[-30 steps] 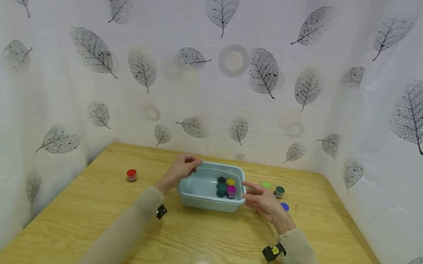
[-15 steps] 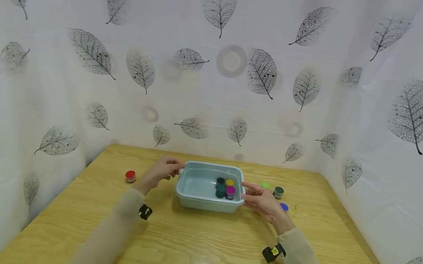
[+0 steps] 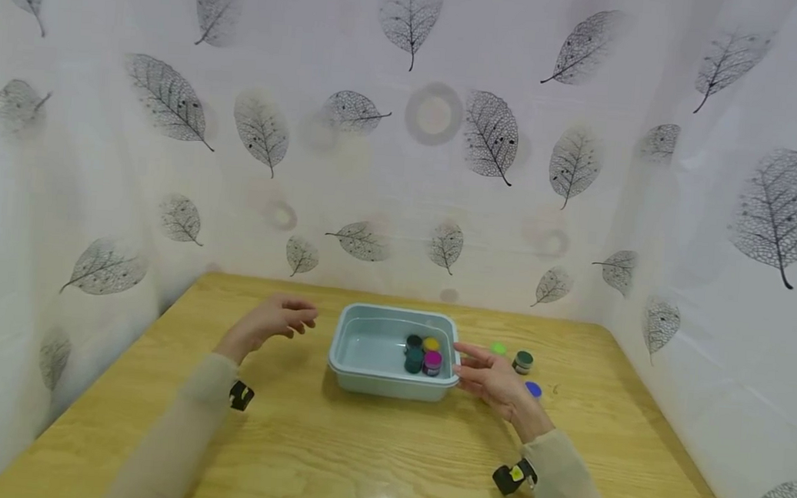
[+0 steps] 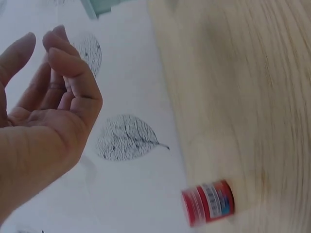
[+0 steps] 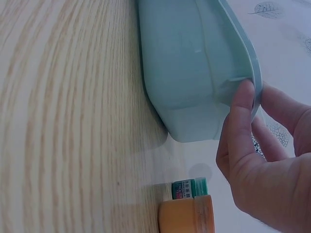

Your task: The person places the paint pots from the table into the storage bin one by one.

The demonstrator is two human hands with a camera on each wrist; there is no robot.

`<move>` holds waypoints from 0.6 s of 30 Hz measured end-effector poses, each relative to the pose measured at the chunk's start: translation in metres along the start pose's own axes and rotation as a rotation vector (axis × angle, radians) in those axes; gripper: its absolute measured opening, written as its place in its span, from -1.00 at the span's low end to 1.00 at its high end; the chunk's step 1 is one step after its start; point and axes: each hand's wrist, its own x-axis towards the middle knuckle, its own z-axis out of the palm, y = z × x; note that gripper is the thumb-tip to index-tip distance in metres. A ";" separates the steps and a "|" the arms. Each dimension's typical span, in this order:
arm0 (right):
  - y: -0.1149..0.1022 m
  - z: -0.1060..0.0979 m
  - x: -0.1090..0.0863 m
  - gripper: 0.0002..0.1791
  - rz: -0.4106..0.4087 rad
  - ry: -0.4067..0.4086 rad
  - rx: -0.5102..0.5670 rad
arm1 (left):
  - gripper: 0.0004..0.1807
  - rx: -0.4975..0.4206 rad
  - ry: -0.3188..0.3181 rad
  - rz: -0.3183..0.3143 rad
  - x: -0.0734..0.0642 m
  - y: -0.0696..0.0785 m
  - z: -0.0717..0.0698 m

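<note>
A pale blue plastic basin [image 3: 389, 387] stands on the table. Inside, toward its right end, are several small paint jars: a magenta one [image 3: 432, 362], a yellow one [image 3: 430, 345] and dark ones [image 3: 415, 360]. My right hand [image 3: 496, 383] grips the basin's right rim; in the right wrist view, thumb and fingers lie on either side of the rim. Off to the left of the basin, my left hand [image 3: 268, 325] is in the air with loosely bent fingers and holds nothing. A red jar [image 4: 209, 203] shows in the left wrist view; in the head view the left hand hides it.
Right of the basin are jars with a light green lid [image 3: 499, 349], a dark green lid [image 3: 523, 361] and a blue lid [image 3: 533, 389]. An orange jar [image 5: 184, 216] shows in the right wrist view. A leaf-patterned curtain [image 3: 377, 163] surrounds the wooden table [image 3: 328, 460].
My left hand has moved left, from above the basin's left rim to beside the basin. My right hand has stayed at the right rim, and the jars inside look unchanged.
</note>
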 end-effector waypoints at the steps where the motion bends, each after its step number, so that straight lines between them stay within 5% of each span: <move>1: 0.000 0.000 0.000 -0.35 0.001 -0.001 0.001 | -0.48 0.009 -0.001 0.005 -0.001 -0.003 -0.004; 18: 0.000 0.001 -0.002 -0.36 0.004 0.000 0.028 | -0.47 0.093 0.151 -0.017 -0.024 -0.035 -0.054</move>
